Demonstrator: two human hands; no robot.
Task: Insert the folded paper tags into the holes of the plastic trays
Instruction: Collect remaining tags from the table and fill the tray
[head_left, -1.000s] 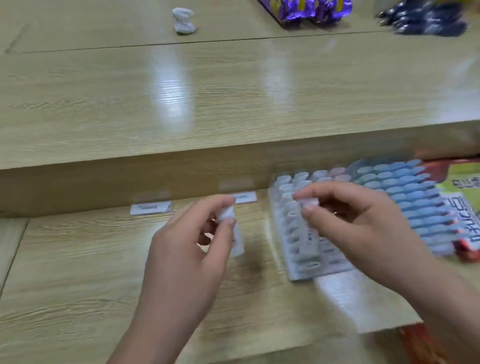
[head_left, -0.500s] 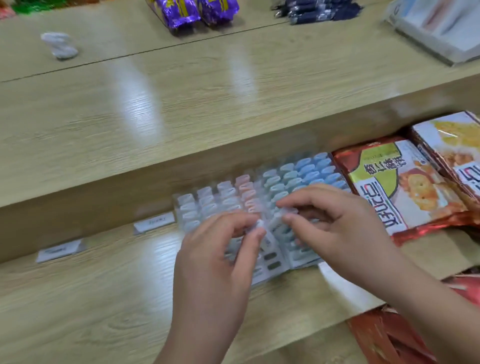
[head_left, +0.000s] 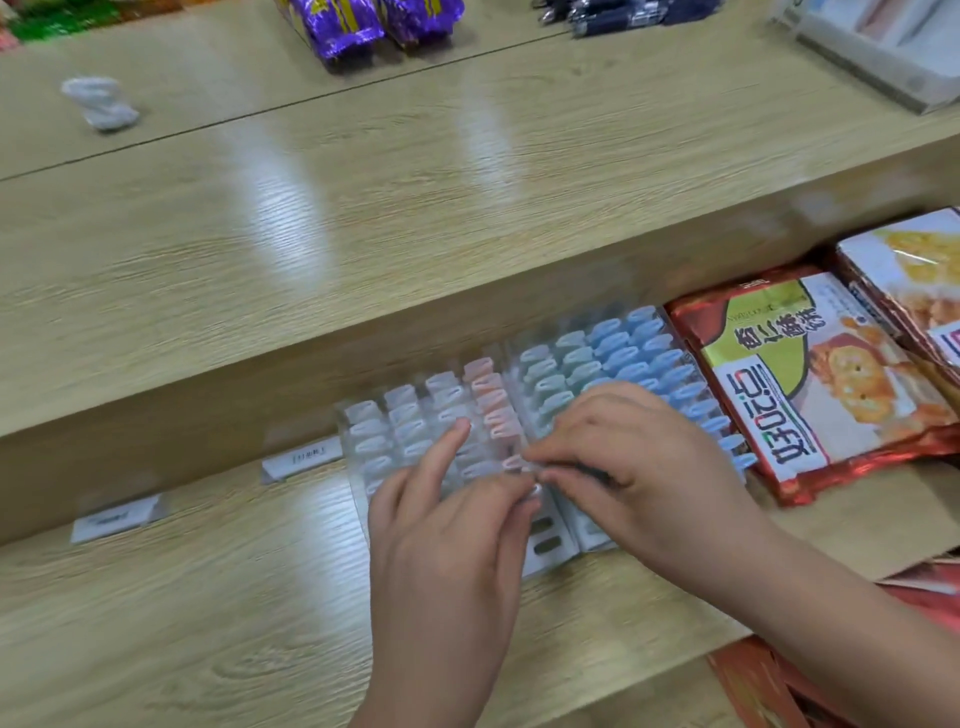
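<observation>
Pinching over the trays: the right hand (head_left: 636, 467) has its fingers curled, with thumb and forefinger tips pressed together on a small pale tag (head_left: 536, 472) above the near middle of the left tray (head_left: 356, 467). The tag is blurred and mostly hidden by fingertips, so I can't tell if its end sits in a hole. The left hand (head_left: 447, 551) enters from the bottom edge. Its forefinger is straight and points away over the tray, and its thumb and another finger are drawn in to the same spot, right at the right hand's tips. I can't tell whether the left hand grips the tag or only touches it.

Two clear trays lie side by side on the lower shelf (head_left: 208, 623), close to the upper shelf's front. The left tray holds white tags (head_left: 402, 410) and one pink column (head_left: 491, 405). The right tray (head_left: 592, 543) holds blue tags (head_left: 623, 358), and the right hand covers part of it. Empty holes (head_left: 543, 538) show as dark slots at the left tray's near edge, just beside the left thumb.

Snack packs (head_left: 810, 384) lie just right of the trays. Two white labels (head_left: 301, 460) stand at the back of the lower shelf, left of the trays. On the upper shelf (head_left: 363, 208) are a crumpled paper (head_left: 101, 104) at far left, purple packs (head_left: 343, 26), dark pens (head_left: 623, 15) and a white box (head_left: 883, 52) at the right corner. The whole frame is motion-blurred.
</observation>
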